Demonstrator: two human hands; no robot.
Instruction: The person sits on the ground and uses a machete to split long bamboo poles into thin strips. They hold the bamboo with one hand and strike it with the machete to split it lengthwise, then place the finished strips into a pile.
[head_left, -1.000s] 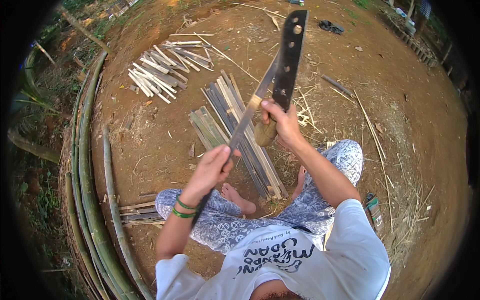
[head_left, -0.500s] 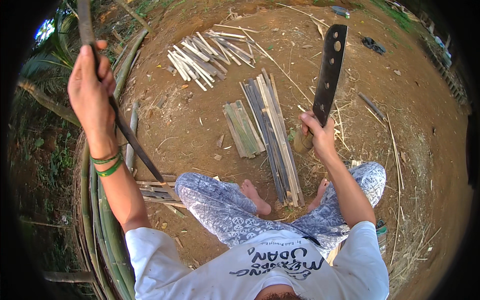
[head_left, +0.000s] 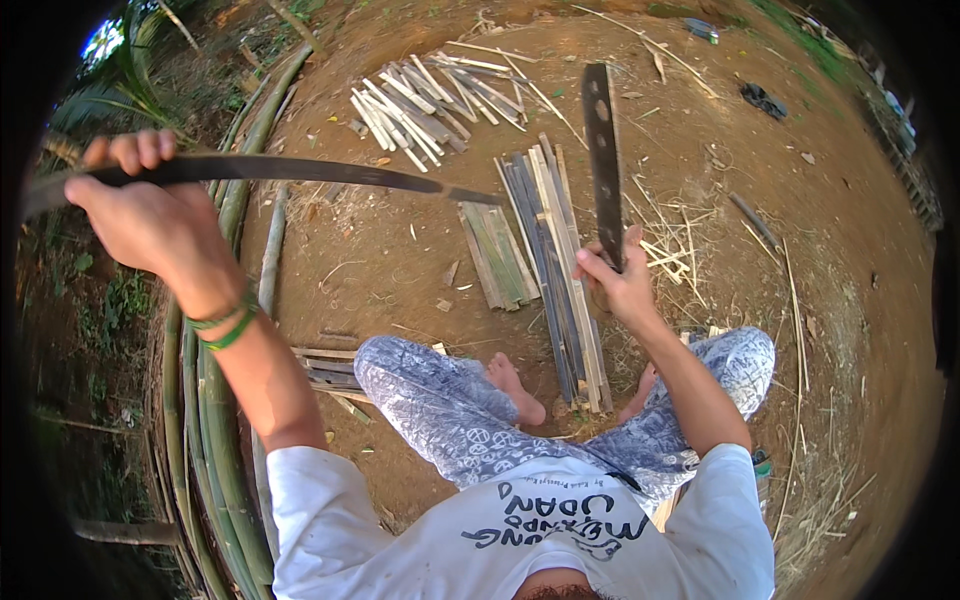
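My left hand (head_left: 165,225), raised at the left, is closed around a long dark bamboo strip (head_left: 310,168). The strip bows slightly and reaches across to the right; its lighter end hangs above some flat greenish bamboo slats (head_left: 497,262). In my right hand (head_left: 625,287) is a machete (head_left: 602,150) with a dark blade and a row of holes, held point up. That hand hides the handle. Below the machete, a bundle of long dark and pale bamboo strips (head_left: 560,280) lies on the dirt between my bare feet.
Short cut bamboo pieces (head_left: 410,105) lie heaped farther out. Long green bamboo poles (head_left: 215,430) line the left side. By my left knee are more strips (head_left: 335,372). Pale shavings (head_left: 665,255) are scattered at the right, and a black crumpled item (head_left: 763,100) lies at the far right.
The bamboo strip has swung from steeply slanting to nearly level, its end moving away from my left knee. My left hand has turned and lowered. The machete has shifted left and turned more edge-on.
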